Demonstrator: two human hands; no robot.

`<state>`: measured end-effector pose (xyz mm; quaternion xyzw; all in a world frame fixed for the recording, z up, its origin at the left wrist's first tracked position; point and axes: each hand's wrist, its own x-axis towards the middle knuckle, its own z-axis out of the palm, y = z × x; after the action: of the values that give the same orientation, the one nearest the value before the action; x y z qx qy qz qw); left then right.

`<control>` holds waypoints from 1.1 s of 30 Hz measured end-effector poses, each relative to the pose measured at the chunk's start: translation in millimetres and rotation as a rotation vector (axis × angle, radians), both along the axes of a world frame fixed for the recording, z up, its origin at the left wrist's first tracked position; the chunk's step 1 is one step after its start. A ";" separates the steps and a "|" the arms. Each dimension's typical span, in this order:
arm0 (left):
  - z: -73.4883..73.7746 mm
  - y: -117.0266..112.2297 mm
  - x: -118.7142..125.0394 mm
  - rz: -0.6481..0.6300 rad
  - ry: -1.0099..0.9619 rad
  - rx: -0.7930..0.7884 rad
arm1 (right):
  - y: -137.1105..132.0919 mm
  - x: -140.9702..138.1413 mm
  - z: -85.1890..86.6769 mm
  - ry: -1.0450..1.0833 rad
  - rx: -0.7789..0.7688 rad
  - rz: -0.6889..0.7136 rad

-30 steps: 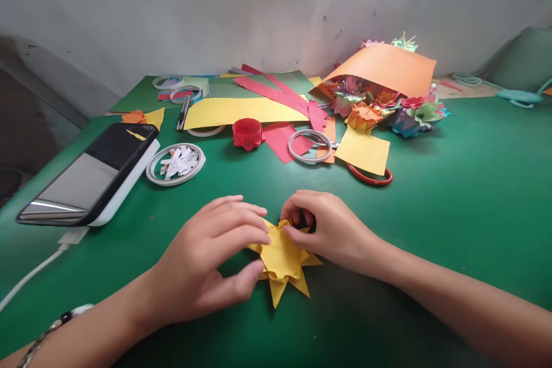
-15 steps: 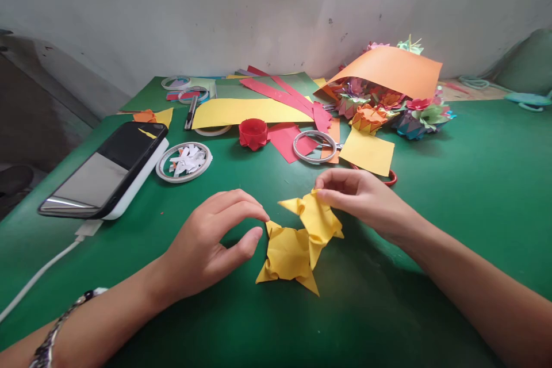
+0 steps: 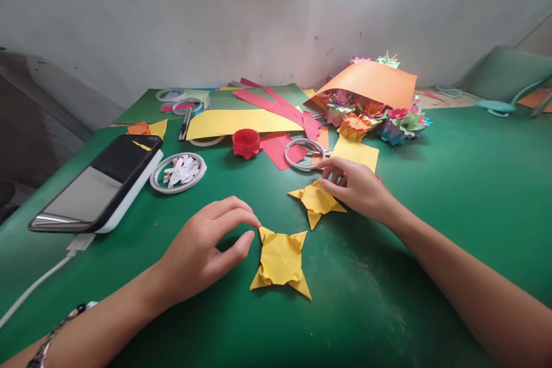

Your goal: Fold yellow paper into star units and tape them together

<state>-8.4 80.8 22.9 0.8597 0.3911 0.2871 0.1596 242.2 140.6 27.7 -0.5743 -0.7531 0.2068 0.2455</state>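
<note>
A folded yellow paper piece [image 3: 281, 260] with a square middle and pointed corners lies flat on the green table. My left hand [image 3: 211, 241] is beside it, thumb and fingers apart, an index fingertip at its upper left point. Farther back, a second folded yellow paper star [image 3: 318, 199] is at the tabletop. Thumb and fingers of my right hand [image 3: 356, 187] pinch its far corner, which they partly hide.
A phone [image 3: 97, 181] with a white cable stands at left, near a tape ring [image 3: 178, 173] full of paper scraps. Behind are a red paper cup shape [image 3: 246, 144], a cutter [image 3: 186, 121], a yellow strip [image 3: 241, 125], another ring [image 3: 305, 154] and paper flowers [image 3: 399, 125] under an orange sheet [image 3: 366, 83].
My right hand has carried the second yellow star back and down, off the nearer piece, to the tabletop. My left hand stays by the nearer piece. The view has shifted slightly.
</note>
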 end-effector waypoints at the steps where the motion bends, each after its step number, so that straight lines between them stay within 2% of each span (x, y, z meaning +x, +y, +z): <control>1: 0.0 0.0 -0.2 -0.004 0.001 -0.004 | -1.0 1.7 1.5 0.008 0.025 -0.008; 5: -0.1 -1.9 0.2 -0.048 0.034 -0.006 | -4.1 11.1 10.9 0.044 0.104 0.006; 8: -0.9 -5.2 3.3 -0.188 0.128 0.041 | -5.6 14.3 13.2 -0.049 0.127 0.187; 11: -3.1 -7.4 6.9 -0.323 0.265 0.110 | -5.4 12.2 8.4 -0.136 0.132 0.343; 17: -5.6 -7.1 8.3 -0.304 0.318 0.151 | -2.0 5.4 -2.0 -0.200 0.165 0.290; 23: -5.8 -7.9 9.4 -0.305 0.299 0.127 | -7.6 -0.3 -0.8 -0.266 0.194 0.249; 33: -4.3 -8.0 9.9 -0.307 0.302 0.108 | -12.5 -6.5 -0.2 -0.542 0.221 0.247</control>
<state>1.6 72.8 18.7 0.9497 0.2590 0.1482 0.0948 235.7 128.1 27.5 -0.4826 -0.8730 -0.0087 0.0701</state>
